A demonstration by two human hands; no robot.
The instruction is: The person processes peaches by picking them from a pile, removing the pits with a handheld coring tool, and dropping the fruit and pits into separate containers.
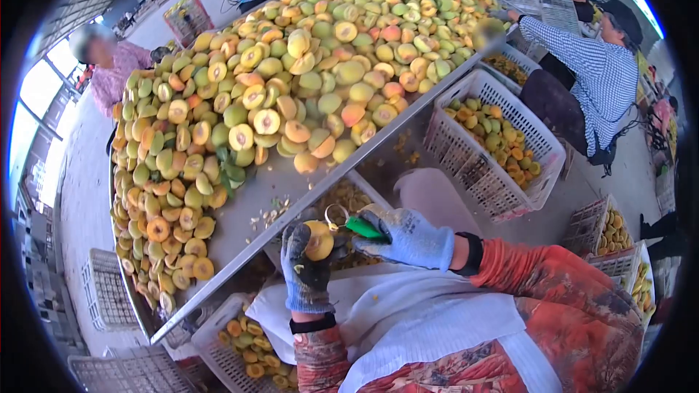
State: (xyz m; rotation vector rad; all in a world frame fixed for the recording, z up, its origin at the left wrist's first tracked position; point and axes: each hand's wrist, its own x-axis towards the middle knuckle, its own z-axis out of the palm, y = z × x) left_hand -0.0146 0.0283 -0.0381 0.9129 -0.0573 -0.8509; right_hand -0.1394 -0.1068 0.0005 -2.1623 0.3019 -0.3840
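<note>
My left hand (306, 269), in a stained blue-grey glove, is closed around a yellow peach half (320, 241) just off the table's front edge. My right hand (411, 236), gloved in blue, grips the green handle of a pitting tool (364, 228). A ring-shaped metal loop at the tool's end is right beside the top of the peach half. Under both hands lies the pale apron (408, 298) on my lap. Beyond them, a big heap of halved peaches (269, 87) covers much of the metal table (280, 185), with pits scattered near its edge.
A white crate of peach halves (462, 153) stands to the right, and another crate (211, 342) is low at the left. A co-worker in a checked shirt (601, 80) sits at the right. Another person in pink (120, 69) is across the table at the left.
</note>
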